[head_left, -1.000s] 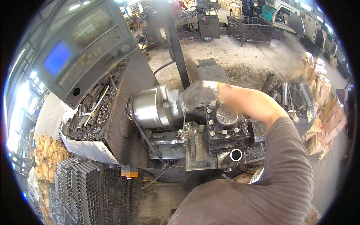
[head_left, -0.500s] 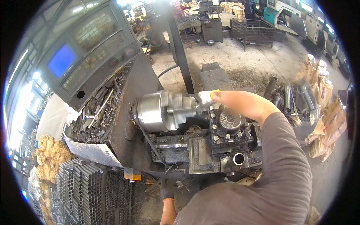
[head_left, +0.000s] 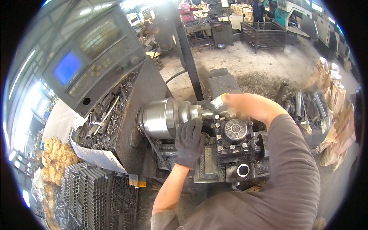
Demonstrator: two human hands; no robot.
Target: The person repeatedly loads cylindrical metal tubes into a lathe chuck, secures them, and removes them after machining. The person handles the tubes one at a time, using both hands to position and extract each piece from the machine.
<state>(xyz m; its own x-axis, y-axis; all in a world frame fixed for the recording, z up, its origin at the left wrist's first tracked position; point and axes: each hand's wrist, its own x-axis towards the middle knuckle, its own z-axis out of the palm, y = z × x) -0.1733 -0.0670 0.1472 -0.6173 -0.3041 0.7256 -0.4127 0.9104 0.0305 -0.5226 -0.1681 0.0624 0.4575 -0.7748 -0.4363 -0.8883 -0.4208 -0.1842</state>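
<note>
My left hand (head_left: 189,142), in a dark grey glove, reaches up to the front of the lathe chuck (head_left: 159,119). Its fingers are stretched out and lie at the stepped jaws (head_left: 188,111). A short shiny metal tube (head_left: 207,114) sticks out of the jaws to the right. Just beyond that tube's end is my right hand (head_left: 219,102), in a pale glove with a yellow cuff. Its fingers are hidden and blurred, so whether it grips anything does not show. Beneath my right forearm stands the bolted tool post (head_left: 235,130).
A control panel (head_left: 90,57) with a blue screen rises at the left above a tray of metal chips and tools (head_left: 101,119). Stacked tubes (head_left: 82,191) stand lower left. Loose tubes (head_left: 298,105) and paper sacks (head_left: 339,115) are at the right. A person (head_left: 258,11) stands far back.
My left hand has risen from low beside the machine to the chuck jaws. The jaws, blurred before, look sharper. My right hand has shifted slightly right, and the tube shows beside it.
</note>
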